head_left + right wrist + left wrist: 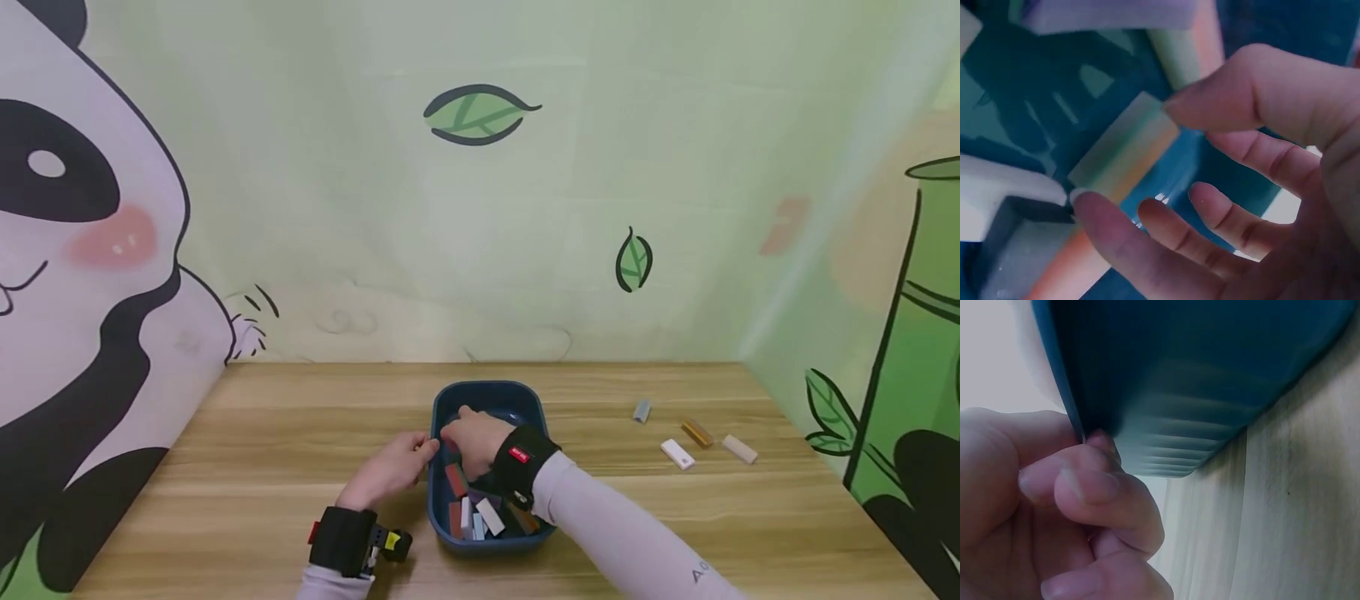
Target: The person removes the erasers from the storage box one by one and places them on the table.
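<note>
A deep blue plastic bin (495,546) with small blocks inside stands in front of me. My left hand (387,473) pinches its left rim; in the left wrist view the thumb and curled fingers (1094,490) meet at the edge of the ribbed wall (1166,381). My right hand (474,437) reaches down into the far part of the bin. There, in the right wrist view, its thumb and index finger pinch a small striped block (1125,147) in white, green and orange by opposite ends. The other fingers are loosely bent. A purple block (1110,15) and a white block (1004,190) lie around it.
Several more blocks fill the bin's near part, among them a reddish one (456,481) and a white one (491,517). On the table at right lie a grey block (642,411), a brown one (697,433), a white one (678,454) and a beige one (740,449).
</note>
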`<control>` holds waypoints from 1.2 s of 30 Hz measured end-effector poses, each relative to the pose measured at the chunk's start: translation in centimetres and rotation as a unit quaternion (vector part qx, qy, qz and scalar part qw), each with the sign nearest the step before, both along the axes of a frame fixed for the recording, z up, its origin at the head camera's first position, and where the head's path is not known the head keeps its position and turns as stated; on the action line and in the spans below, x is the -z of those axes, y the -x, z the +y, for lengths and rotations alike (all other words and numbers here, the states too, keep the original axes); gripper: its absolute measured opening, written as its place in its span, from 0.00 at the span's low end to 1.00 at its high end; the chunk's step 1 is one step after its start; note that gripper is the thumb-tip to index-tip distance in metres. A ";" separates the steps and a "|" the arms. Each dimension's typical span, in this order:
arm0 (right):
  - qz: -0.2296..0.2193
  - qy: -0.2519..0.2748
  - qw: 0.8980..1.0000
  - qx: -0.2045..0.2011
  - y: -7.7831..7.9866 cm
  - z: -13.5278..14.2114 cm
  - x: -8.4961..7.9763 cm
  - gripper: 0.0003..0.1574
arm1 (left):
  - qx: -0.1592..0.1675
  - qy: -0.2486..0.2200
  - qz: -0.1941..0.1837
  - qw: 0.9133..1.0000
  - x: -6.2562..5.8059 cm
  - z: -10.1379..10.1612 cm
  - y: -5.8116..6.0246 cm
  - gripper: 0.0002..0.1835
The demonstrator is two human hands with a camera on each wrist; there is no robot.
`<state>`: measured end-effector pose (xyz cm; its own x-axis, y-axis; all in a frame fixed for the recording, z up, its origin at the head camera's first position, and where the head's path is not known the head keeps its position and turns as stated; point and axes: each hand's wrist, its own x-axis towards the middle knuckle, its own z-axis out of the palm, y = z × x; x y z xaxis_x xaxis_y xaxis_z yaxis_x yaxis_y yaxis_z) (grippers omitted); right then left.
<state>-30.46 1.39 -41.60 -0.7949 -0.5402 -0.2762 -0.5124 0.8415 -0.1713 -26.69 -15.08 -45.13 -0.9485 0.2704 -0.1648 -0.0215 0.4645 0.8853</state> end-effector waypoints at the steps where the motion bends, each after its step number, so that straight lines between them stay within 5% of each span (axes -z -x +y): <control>1: 0.005 -0.009 1.000 0.002 0.0 -0.2 0.2 0.25 | -0.002 0.003 0.001 1.000 0.0 0.0 0.0 0.16; 10: 0.027 -0.041 0.999 0.005 0.2 -0.5 2.2 0.16 | 0.005 0.001 0.011 1.000 0.3 0.3 0.0 0.16; 36: 0.026 -0.010 1.000 -0.003 0.4 0.3 2.4 0.19 | -0.016 -0.003 -0.009 1.000 0.0 0.2 -0.2 0.16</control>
